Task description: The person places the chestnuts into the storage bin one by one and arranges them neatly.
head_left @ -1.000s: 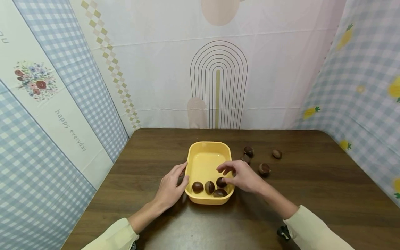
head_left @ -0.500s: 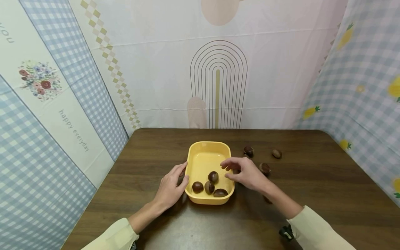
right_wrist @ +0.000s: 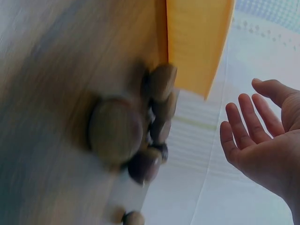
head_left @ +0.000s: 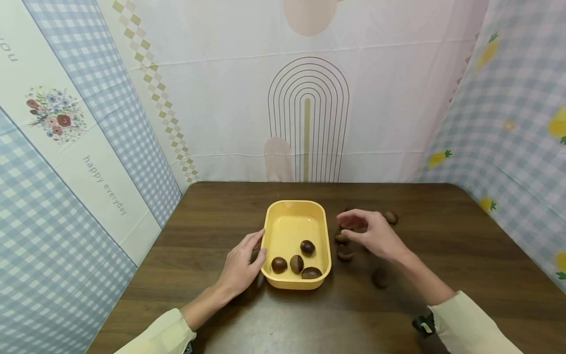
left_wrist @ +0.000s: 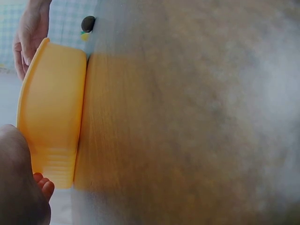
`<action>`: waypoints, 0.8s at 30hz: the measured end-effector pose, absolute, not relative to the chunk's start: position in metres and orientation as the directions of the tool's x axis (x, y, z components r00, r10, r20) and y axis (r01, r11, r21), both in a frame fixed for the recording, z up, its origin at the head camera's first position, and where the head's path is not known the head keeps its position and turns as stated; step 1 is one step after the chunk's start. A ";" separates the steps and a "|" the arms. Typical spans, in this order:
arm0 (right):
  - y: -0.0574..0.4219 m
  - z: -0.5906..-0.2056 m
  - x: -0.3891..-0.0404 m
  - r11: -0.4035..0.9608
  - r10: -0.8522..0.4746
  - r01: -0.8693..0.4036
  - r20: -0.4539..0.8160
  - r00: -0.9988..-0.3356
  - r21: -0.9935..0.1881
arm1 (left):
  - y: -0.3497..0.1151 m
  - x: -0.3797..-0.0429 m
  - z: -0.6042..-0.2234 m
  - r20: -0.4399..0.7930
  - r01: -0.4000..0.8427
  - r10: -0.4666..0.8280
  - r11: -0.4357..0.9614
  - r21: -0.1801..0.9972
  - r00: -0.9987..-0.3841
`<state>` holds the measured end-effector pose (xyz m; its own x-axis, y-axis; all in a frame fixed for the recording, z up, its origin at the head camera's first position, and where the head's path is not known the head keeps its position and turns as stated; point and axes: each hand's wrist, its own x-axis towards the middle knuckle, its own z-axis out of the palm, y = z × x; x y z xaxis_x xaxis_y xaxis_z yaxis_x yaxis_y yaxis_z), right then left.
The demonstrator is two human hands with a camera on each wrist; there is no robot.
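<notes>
Against the left wall of a yellow plastic tub (head_left: 295,284), my left hand (head_left: 240,263) rests with extended fingers, its thumb near the rim. Inside the tub lie several brown chestnuts, one (head_left: 307,247) apart from those by the near wall. To the right of the tub, my right hand (head_left: 373,233) hovers over loose chestnuts, thumb and fingers spread. The right wrist view shows that hand (right_wrist: 262,129) holding nothing, clear of a row of chestnuts (right_wrist: 162,82) beside the tub. Part of the loose group is hidden under the hand in the head view.
One chestnut (head_left: 380,278) lies nearer the front on the dark wooden table (head_left: 212,211). Another chestnut (head_left: 391,218) sits beyond my right hand. Patterned cloth hangs behind the table and at both sides.
My right hand has let go of a chestnut in the tub, then moved right over the loose ones. That chestnut has rolled inside the tub. My left hand has stayed put.
</notes>
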<state>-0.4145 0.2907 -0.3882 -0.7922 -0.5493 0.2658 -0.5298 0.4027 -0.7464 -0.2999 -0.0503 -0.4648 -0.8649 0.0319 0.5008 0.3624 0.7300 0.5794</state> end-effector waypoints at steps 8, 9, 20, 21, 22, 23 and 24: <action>0.326 -0.393 -0.429 0.490 -0.472 -0.494 0.258 -0.843 -0.718 | -0.052 -0.299 -0.464 0.494 0.362 0.037 0.729 0.581 -0.868; 0.330 -0.394 -0.430 0.496 -0.464 -0.485 0.252 -0.849 -0.721 | -0.052 -0.299 -0.464 0.494 0.363 0.038 0.728 0.581 -0.869; 0.353 -0.408 -0.432 0.542 -0.422 -0.414 0.189 -0.887 -0.732 | -0.053 -0.298 -0.463 0.500 0.369 0.040 0.726 0.581 -0.865; 0.354 -0.409 -0.432 0.546 -0.421 -0.413 0.187 -0.887 -0.729 | -0.053 -0.297 -0.462 0.499 0.368 0.040 0.725 0.582 -0.866; 0.355 -0.410 -0.432 0.550 -0.421 -0.413 0.186 -0.888 -0.726 | -0.053 -0.297 -0.462 0.498 0.368 0.040 0.725 0.583 -0.866; 0.356 -0.411 -0.432 0.553 -0.421 -0.412 0.184 -0.888 -0.725 | -0.053 -0.297 -0.462 0.496 0.367 0.039 0.725 0.584 -0.867; 0.357 -0.412 -0.432 0.555 -0.420 -0.410 0.182 -0.889 -0.724 | -0.053 -0.297 -0.462 0.496 0.365 0.038 0.725 0.584 -0.868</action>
<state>-0.4317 0.3570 -0.4120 -0.8890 -0.4204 0.1815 -0.4101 0.5548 -0.7239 -0.2969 -0.0529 -0.4622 -0.8678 0.0381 0.4955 0.3654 0.7247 0.5842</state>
